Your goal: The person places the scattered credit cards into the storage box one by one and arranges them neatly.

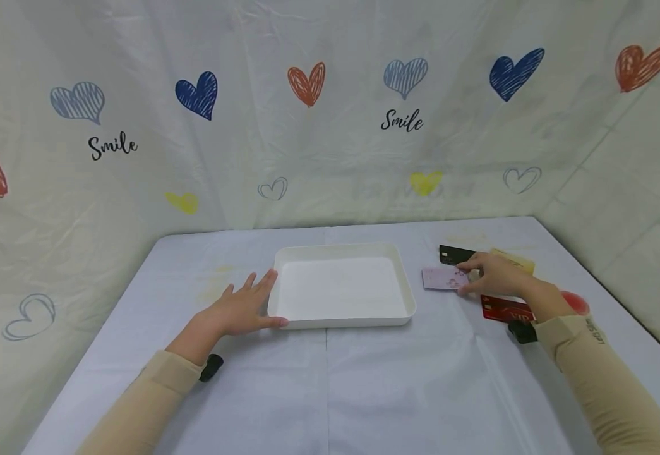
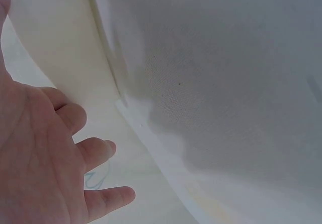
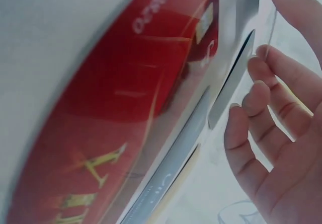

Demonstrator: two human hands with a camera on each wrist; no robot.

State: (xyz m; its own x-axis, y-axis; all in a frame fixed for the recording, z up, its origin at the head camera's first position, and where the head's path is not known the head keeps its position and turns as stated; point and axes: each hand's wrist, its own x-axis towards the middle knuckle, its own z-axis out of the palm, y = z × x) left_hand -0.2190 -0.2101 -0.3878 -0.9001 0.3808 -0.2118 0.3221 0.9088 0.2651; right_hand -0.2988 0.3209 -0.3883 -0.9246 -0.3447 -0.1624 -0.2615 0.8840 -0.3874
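A white rectangular tray lies on the table. My left hand is at its left side with fingers spread, index finger and thumb against the rim. In the left wrist view the left hand shows its palm and loosely bent fingers. My right hand pinches the right end of a pink card, right of the tray. In the right wrist view, the thumb and index finger of the right hand meet at a card's thin edge. Beneath that hand lies a red VIP card, its lettering gold.
Behind the right hand lie a black card and a yellow card. A round red item is partly hidden by the right wrist. White cloth covers the table; a heart-printed curtain stands behind it.
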